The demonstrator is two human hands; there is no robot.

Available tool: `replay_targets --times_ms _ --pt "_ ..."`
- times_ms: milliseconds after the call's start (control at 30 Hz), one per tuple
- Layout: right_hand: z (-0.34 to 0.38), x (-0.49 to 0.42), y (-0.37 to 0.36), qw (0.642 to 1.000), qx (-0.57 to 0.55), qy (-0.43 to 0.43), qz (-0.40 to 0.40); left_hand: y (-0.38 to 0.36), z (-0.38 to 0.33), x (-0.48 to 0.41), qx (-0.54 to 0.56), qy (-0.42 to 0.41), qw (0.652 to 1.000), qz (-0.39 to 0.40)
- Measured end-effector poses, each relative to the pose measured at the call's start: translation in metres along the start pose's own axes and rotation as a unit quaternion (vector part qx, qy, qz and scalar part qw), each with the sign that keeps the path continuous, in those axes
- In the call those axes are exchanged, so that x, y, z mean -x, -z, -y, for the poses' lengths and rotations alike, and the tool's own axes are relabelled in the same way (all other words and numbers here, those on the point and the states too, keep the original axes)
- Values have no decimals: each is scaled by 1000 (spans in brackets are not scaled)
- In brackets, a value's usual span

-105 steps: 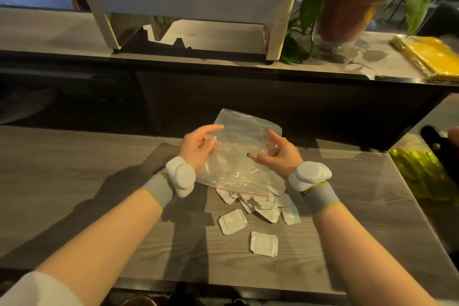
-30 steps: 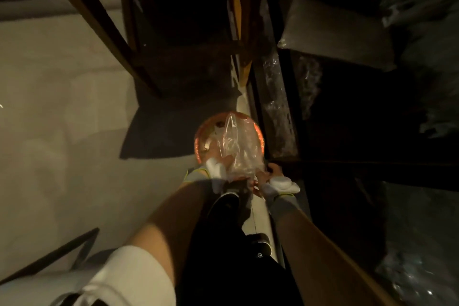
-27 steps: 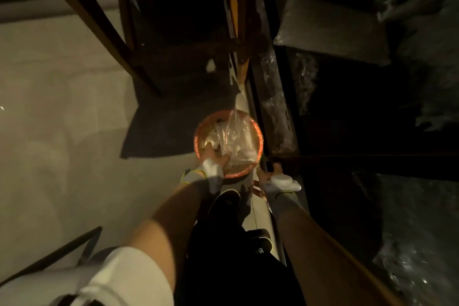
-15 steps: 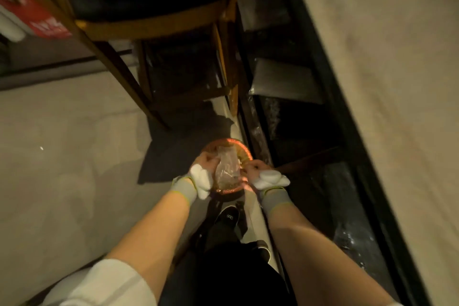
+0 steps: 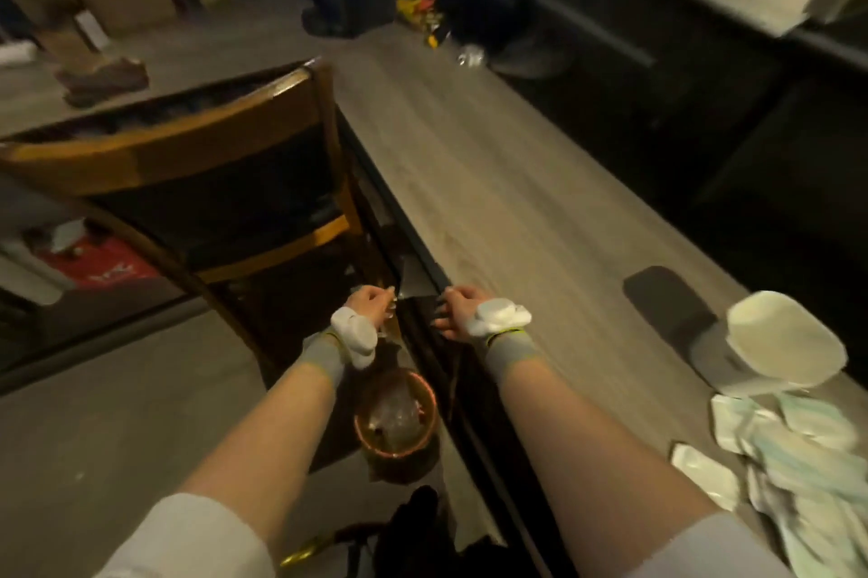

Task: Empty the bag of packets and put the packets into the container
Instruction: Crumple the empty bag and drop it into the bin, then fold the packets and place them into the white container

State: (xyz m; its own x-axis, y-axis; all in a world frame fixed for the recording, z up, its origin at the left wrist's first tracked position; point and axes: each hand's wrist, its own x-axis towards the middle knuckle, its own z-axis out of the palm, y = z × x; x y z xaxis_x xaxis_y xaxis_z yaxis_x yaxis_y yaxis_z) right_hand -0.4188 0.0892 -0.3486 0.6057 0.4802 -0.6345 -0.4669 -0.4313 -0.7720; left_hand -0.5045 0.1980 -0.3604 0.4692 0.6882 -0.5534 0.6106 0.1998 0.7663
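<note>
The emptied clear plastic bag [image 5: 395,417] lies crumpled inside a small orange-rimmed bin [image 5: 425,432] on the floor, below the table's edge. My left hand [image 5: 370,306] hovers above the bin with its fingers curled and nothing in it. My right hand [image 5: 462,309] is level with the table edge, fingers loosely apart, also holding nothing. White packets [image 5: 798,460] lie in a loose pile on the table at the lower right, one packet [image 5: 704,474] a little apart. A white round container [image 5: 784,342] stands just beyond the pile.
A long grey wood-grain table [image 5: 493,183] runs up the middle. A wooden chair [image 5: 188,164] with a dark back stands to its left, close to my left hand. A dark cabinet [image 5: 704,84] lines the right side. Clutter lies on the floor at the far end.
Both hands carried the bag from the table down to the floor bin and let it go there. They have since risen to table height, and my view has lifted from the floor.
</note>
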Motion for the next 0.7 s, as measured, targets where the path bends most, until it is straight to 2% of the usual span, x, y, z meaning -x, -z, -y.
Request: replay_targets --times_ms 133,300,467,633,700 --pt "35 38 73 996 -28 56 -66 -40 -63 28 -7 -49 998 47" --pt "49 74 158 985 -87 57 -139 -98 -120 57 -32 -93 985 139" --pt "45 109 232 952 -144 89 -253 -180 -160 83 -76 -144 961 223" --pt "40 121 263 941 -152 78 -291 -226 -175 94 -111 -165 941 275" --pt "35 122 286 924 -176 58 -334 -257 -187 93 -141 -178 923 309"
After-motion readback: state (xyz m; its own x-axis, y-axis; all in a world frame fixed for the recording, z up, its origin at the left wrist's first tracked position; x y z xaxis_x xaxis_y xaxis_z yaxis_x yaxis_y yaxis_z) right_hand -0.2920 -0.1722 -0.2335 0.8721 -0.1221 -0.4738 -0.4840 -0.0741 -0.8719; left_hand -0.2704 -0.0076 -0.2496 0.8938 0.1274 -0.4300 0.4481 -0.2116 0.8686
